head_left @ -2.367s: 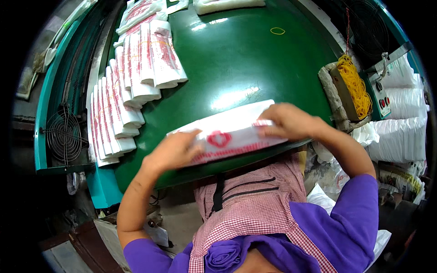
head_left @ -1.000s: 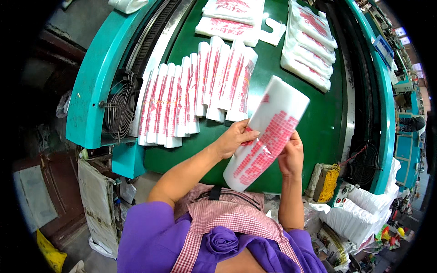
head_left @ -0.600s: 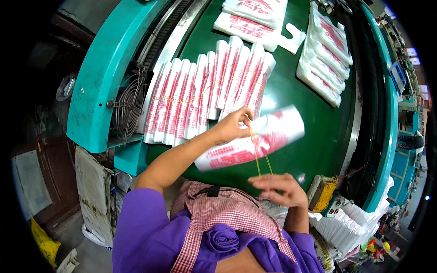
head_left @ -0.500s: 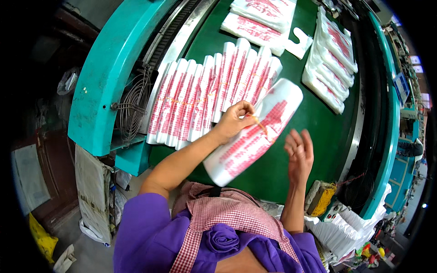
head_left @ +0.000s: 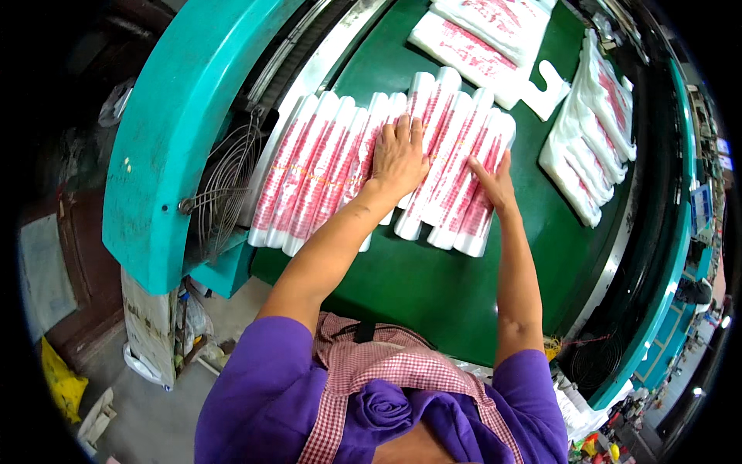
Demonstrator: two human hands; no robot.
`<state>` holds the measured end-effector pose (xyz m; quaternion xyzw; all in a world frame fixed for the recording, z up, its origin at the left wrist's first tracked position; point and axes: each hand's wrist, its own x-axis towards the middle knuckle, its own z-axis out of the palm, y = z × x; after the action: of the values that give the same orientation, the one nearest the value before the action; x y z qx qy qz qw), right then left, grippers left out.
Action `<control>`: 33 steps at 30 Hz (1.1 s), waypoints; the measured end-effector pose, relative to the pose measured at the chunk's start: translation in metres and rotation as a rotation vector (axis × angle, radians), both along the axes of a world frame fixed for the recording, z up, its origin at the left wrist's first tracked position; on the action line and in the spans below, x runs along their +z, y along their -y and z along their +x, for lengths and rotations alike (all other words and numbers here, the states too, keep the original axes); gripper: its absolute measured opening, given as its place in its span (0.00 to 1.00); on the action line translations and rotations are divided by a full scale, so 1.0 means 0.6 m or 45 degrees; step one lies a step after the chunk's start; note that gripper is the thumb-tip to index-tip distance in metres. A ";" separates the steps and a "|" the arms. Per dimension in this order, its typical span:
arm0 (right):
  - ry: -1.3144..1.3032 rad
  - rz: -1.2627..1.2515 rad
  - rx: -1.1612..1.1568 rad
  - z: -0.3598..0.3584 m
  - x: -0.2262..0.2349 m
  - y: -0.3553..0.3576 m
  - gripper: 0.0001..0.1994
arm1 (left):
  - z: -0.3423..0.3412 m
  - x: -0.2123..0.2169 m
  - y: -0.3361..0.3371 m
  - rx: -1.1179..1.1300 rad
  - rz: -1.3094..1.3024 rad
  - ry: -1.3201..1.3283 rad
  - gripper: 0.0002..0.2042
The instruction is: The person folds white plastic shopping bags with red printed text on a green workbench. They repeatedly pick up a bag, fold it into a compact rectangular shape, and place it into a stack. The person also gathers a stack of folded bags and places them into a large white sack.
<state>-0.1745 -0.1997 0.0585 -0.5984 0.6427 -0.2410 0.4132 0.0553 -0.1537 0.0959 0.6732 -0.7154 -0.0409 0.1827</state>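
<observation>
A row of rolled plastic bag bundles, white with red print and thin yellow bands around their middles, lies side by side on the green surface. On the middle of this row rests my left hand, palm down with its fingers stretched forward. My right hand presses against the outer side of the rightmost roll, thumb and fingers apart. The rolls to the right of my left hand lie slightly offset from those on its left. My left hand covers parts of the rolls beneath it.
Flat stacks of printed plastic bags lie farther back, with a white cut-out piece beside them. More layered bags lie along the right. A teal machine housing and a wire fan guard border the left.
The loose roll that my left hand held in front of the row is no longer held apart. Both hands have moved forward onto the row, my right hand now touching its right end.
</observation>
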 end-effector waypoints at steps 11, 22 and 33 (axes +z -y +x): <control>0.159 -0.098 0.110 0.090 0.028 -0.149 0.52 | 0.136 0.019 -0.153 0.115 -0.169 0.042 0.32; 0.025 -0.114 0.409 0.057 0.009 -0.086 0.62 | 0.222 0.022 -0.085 0.491 0.688 -0.231 0.40; 0.278 0.354 0.138 -0.170 0.066 -0.396 0.63 | 0.088 0.027 -0.395 0.090 0.850 -0.494 0.58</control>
<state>-0.2762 0.0380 0.0981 -0.5397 0.5880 -0.1907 0.5715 0.1080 0.0835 0.1120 0.6997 -0.5912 -0.3918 0.0867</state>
